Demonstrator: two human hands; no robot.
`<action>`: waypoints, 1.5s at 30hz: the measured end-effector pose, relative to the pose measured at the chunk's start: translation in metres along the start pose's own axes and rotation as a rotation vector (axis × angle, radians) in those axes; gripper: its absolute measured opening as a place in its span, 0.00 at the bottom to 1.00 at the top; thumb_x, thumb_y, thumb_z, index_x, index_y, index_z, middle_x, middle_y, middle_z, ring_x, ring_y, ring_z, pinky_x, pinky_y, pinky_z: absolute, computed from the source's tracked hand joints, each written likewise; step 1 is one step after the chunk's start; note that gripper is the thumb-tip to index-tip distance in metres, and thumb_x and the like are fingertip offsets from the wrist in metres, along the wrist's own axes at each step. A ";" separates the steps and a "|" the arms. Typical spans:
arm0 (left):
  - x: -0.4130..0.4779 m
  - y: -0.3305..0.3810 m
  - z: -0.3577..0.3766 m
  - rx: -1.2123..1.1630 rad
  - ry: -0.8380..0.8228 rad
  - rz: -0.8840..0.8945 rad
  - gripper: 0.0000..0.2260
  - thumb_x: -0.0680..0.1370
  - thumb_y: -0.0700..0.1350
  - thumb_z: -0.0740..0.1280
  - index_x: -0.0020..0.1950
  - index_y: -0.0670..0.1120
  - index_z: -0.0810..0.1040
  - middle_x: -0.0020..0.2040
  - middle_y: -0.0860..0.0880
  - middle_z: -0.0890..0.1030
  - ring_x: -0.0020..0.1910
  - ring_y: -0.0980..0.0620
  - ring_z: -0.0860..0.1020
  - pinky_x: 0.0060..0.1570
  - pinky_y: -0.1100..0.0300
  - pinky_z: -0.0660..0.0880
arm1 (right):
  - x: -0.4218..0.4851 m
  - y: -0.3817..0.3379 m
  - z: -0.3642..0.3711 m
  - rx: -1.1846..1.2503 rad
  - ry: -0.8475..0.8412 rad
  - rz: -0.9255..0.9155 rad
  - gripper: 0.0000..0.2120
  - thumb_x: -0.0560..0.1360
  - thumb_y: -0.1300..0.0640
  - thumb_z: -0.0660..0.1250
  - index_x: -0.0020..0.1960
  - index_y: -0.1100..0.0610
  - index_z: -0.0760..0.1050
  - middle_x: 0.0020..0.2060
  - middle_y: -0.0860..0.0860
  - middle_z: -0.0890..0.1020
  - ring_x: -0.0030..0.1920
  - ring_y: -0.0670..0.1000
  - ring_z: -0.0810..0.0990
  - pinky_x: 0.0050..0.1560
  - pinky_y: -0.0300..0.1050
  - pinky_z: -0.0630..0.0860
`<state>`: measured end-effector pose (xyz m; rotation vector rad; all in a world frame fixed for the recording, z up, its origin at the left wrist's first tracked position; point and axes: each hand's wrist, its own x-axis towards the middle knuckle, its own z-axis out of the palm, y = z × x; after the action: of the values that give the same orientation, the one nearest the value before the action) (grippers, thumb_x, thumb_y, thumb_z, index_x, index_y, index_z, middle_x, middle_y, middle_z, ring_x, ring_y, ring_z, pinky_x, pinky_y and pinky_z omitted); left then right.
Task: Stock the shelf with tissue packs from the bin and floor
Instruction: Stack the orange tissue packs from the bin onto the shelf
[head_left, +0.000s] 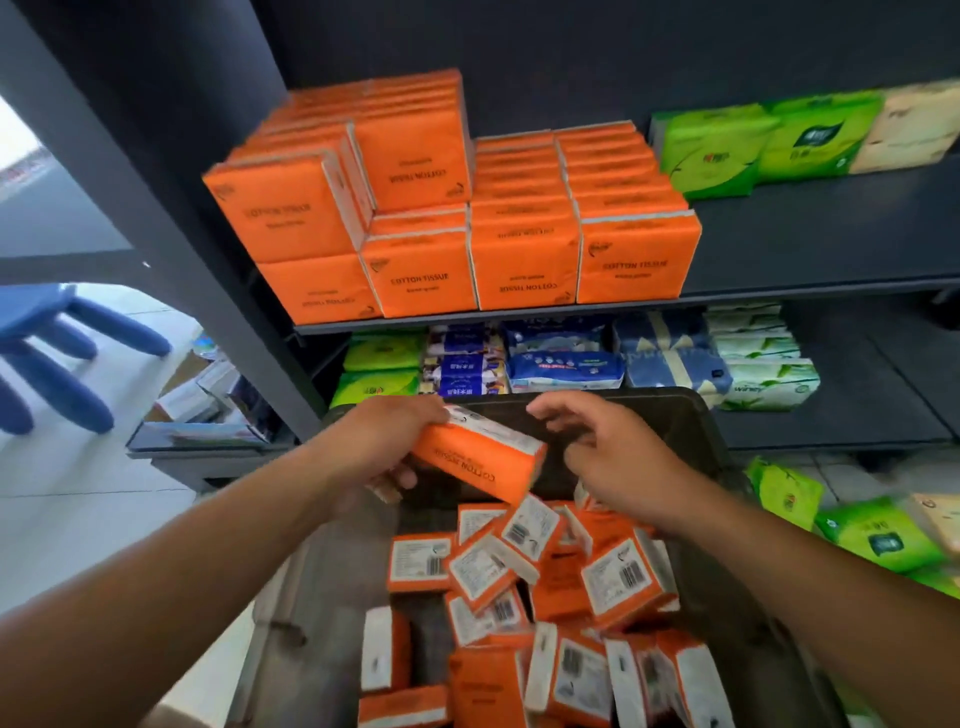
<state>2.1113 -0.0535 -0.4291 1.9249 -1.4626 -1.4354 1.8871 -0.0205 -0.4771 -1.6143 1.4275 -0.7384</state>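
- The left hand (379, 447) gripped one orange tissue pack (478, 460) by its near end, fingers curled beneath it and thumb over the top; the pack was held tilted above the far part of the dark bin (680, 415), clear of the loose packs below.
- The right hand (618, 457) held nothing; its fingers were loosely curled and spread, just beside the pack's far end; contact with the pack could not be confirmed.
- The upper shelf (810, 249) carried a block of stacked orange packs (524, 260), built higher at its left than at its right; bare board lay between that block and the green packs (727, 150) at the far right of the same shelf.
- The bin held many orange packs in a jumble (524, 566), barcodes facing up on several; its near end ran out of frame, so the full count could not be taken.
- Green packs on the floor (878, 535) lay to the right of the bin, unshelved.
- The lower shelf held assorted packs (566, 364) in green, blue and white.
- Assessment: stocking was judged well begun but far from complete; the orange block had room to grow upward and rightward; the bin contents and the floor packs were yet to be placed.
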 end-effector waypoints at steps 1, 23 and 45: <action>-0.002 0.003 -0.008 -0.062 0.011 -0.036 0.12 0.80 0.54 0.63 0.53 0.47 0.79 0.32 0.47 0.76 0.26 0.51 0.72 0.25 0.63 0.67 | -0.002 -0.006 0.000 -0.016 -0.019 -0.030 0.28 0.75 0.71 0.62 0.62 0.39 0.73 0.61 0.37 0.75 0.61 0.36 0.74 0.59 0.39 0.76; -0.018 0.035 -0.027 -0.176 -0.211 0.455 0.14 0.81 0.43 0.67 0.64 0.58 0.77 0.54 0.55 0.84 0.53 0.52 0.83 0.52 0.52 0.79 | -0.005 -0.062 -0.012 0.535 0.421 -0.054 0.14 0.77 0.50 0.64 0.63 0.44 0.75 0.54 0.42 0.84 0.53 0.41 0.83 0.48 0.38 0.78; 0.017 0.065 -0.061 -0.554 0.327 0.625 0.16 0.81 0.40 0.66 0.67 0.53 0.73 0.57 0.56 0.79 0.56 0.56 0.78 0.61 0.52 0.77 | 0.083 -0.143 -0.030 0.367 0.349 -0.121 0.21 0.81 0.58 0.65 0.70 0.40 0.68 0.57 0.46 0.83 0.49 0.44 0.84 0.43 0.40 0.78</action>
<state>2.1279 -0.1130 -0.3630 1.1519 -1.1909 -1.0242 1.9454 -0.1079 -0.3462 -1.3359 1.3380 -1.3221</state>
